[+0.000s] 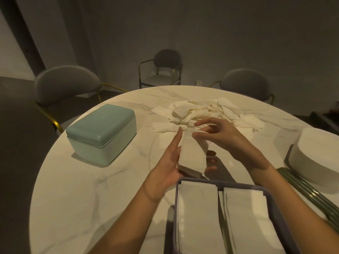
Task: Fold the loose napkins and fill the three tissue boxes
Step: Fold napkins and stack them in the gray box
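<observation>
A folded white napkin (192, 154) lies in my left hand (168, 162), held above the table with the fingers curled round its far side. My right hand (218, 136) hovers at the napkin's top end, fingers loosely bent, touching its upper edge. Behind my hands sits a heap of loose white napkins (200, 112). Close to me stands an open grey tissue box (176, 208) holding two rows of folded napkins (198, 213). A teal tissue box (102, 132) with its lid on stands at the left. A white oval tissue box (319, 154) sits at the right edge.
The round marble table (82, 189) carries everything. Green ribbed strips (308, 191) lie by the white box, likely a lid. Three grey chairs stand around the far side: one at the left (66, 83), one in the middle (165, 66), one at the right (245, 83).
</observation>
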Motion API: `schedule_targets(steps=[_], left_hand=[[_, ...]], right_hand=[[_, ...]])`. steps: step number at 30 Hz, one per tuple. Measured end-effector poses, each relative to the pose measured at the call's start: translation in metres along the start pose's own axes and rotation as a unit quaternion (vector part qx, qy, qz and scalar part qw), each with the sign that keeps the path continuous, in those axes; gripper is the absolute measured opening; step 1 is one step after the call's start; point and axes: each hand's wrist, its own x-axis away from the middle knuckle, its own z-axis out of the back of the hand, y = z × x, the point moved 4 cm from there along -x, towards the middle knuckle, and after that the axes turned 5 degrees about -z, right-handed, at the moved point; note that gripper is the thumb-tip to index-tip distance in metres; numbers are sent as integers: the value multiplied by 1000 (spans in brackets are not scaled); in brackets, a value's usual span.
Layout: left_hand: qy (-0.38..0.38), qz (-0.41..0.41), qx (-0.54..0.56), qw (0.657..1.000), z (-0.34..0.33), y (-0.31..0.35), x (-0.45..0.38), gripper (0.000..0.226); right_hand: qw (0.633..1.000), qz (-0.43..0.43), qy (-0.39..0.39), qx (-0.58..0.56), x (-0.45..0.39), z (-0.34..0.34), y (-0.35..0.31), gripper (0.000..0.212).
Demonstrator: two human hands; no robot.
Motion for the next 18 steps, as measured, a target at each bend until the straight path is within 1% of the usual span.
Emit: schedule_targets(steps=[2,3,4,6,7,9,10,11,12,14,15,16,18], left_hand=[[-11,10,-17,1000,0,0,-3,78],[-16,15,-39,999,1,0,-5,82],[-22,16,-58,998,1,0,-7,85],[-34,21,-93,995,2,1,-6,83],[-38,27,-111,993,2,2,-2,78],[-33,16,-179,983,4,9,6,60],[-13,-8,-225,974,8,15,8,52],[27,-51,-279,959,16,22,8,50],[69,-106,-338,933,24,31,7,49],[127,-211,-408,879,38,45,6,37],[139,-241,-417,865,41,48,6,31],[143,-255,-422,858,43,49,6,27],[147,-273,-423,852,42,48,6,23]], right_hand=[[998,20,47,43,-1,1,0,34],[997,26,50,58,-1,2,-1,37],[997,23,30,71,-1,3,-1,43],[994,0,-52,97,-1,4,1,58],[990,-4,-89,107,-1,5,3,61],[987,12,-120,101,0,9,6,57],[988,24,-126,86,0,11,6,51],[989,36,-129,65,1,11,8,45],[990,40,-129,41,2,11,9,40],[991,42,-126,8,1,7,14,34],[991,41,-125,2,1,5,18,31],[990,47,-131,-1,1,0,23,28],[987,50,-148,-34,4,-9,33,24]])
